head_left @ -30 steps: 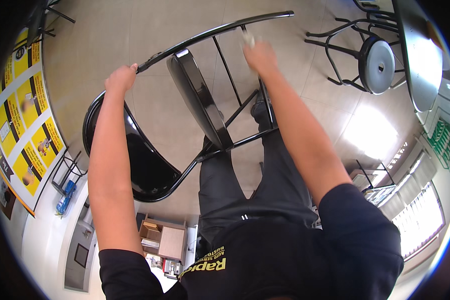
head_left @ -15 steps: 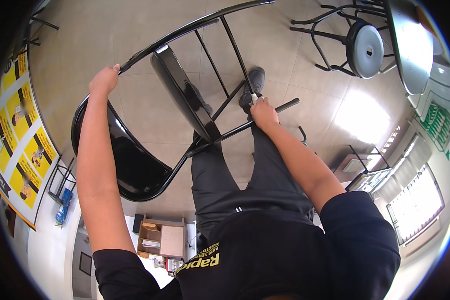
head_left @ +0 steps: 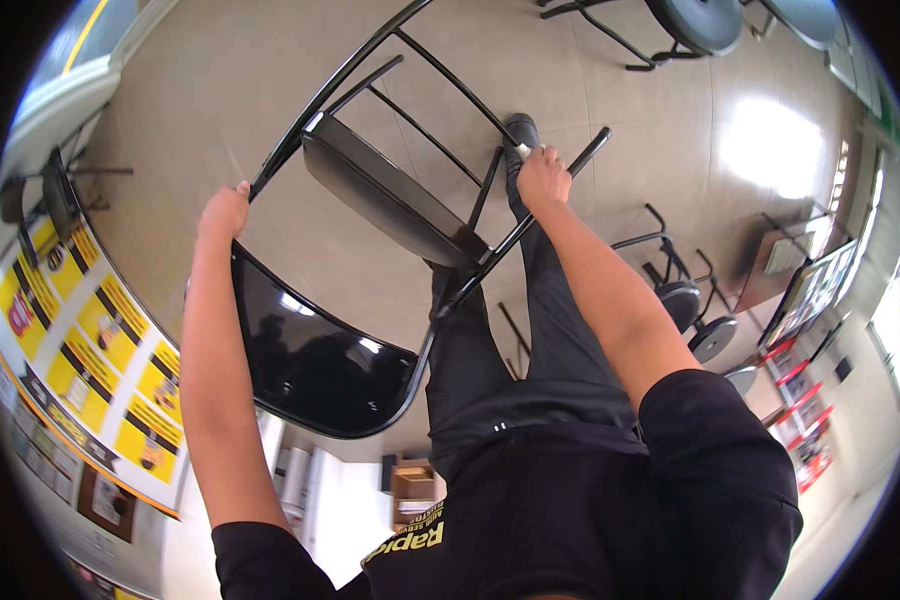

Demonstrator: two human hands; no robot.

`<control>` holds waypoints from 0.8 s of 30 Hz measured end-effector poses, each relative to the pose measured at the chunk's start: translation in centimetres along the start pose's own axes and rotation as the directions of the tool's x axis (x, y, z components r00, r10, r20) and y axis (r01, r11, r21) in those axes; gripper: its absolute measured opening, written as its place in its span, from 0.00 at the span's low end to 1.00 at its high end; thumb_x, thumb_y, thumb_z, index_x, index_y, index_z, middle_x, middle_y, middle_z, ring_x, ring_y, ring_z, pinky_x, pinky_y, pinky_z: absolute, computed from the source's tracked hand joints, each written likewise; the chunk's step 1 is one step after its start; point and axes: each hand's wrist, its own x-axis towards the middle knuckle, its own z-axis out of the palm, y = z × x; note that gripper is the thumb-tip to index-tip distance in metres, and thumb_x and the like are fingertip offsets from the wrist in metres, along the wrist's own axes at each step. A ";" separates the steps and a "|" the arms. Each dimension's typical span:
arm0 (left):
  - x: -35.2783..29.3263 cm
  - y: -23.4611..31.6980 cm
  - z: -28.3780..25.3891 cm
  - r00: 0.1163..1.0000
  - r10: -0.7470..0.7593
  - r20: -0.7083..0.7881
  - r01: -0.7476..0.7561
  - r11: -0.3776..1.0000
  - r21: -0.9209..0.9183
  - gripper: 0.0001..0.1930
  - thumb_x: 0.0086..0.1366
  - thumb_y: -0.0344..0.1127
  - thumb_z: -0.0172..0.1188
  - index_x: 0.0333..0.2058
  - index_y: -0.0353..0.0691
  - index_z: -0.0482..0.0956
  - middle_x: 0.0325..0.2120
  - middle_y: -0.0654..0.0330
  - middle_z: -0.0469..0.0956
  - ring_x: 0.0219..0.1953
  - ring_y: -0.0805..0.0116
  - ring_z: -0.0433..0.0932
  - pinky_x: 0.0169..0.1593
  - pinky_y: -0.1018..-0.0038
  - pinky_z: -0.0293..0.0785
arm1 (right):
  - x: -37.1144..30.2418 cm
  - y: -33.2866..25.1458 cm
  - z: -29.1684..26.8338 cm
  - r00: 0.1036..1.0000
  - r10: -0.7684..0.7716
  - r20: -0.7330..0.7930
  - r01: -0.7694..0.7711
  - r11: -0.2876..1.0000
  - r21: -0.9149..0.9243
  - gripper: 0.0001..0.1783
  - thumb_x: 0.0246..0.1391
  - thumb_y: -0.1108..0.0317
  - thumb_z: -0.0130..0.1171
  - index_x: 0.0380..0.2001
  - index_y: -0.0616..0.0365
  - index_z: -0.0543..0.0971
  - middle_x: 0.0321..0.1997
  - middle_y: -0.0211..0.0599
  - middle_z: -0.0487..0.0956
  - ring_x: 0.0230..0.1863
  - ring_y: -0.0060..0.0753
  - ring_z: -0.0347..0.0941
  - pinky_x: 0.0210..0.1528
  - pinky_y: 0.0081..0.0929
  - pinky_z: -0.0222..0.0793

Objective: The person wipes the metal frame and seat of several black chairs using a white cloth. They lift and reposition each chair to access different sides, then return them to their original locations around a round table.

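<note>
Blk folding chair (head_left: 400, 210) is held tilted betw. both hands, to the R of L hand (head_left: 225, 212) & mostly to the L of R hand (head_left: 545, 178). L hand is clamped on the chair's side tube (head_left: 280, 156), fingertips showing at its edge. R hand is closed on a small white item (head_left: 523, 151), poss. a cloth, too small to tell; it's held right at the near end of the crossbar (head_left: 457, 90). Whether the bar itself is gripped can't be told.

Backrest (head_left: 320, 350), glossy blk, is seen just below L hand, partly hidden by the forearm. Padded seat (head_left: 355, 165) is set betw. the hands, slanting down to the R. Leg tube (head_left: 592, 148) is crossed by R wrist, its capped end being just up & R of R hand. Whether the floor (head_left: 200, 100) is touched by the chair can't be told.

Dk shoe (head_left: 520, 130) is seen just beyond R hand, partly covered; dk trousers (head_left: 470, 350) are seen below, betw. the hands. Round stool (head_left: 705, 20) is cut off by the view edge, well up & R of R hand. Banner w/ yellow panels (head_left: 85, 365) is seen well L of & below L hand; dk chairs (head_left: 58, 195) are placed above it, L of same hand. Wooden shelf (head_left: 412, 492) is seen far below R hand, to its L.
</note>
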 end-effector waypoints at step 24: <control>-11.4 14.1 -6.9 0.757 0.555 -0.346 -0.435 0.822 0.368 0.20 0.71 0.50 0.55 0.53 0.45 0.81 0.51 0.49 0.81 0.55 0.47 0.79 0.57 0.53 0.76 | 3.2 0.4 -0.4 0.994 0.092 -0.050 -0.081 0.976 0.200 0.15 0.64 0.65 0.52 0.49 0.56 0.81 0.52 0.38 0.77 0.52 0.43 0.76 0.50 0.43 0.73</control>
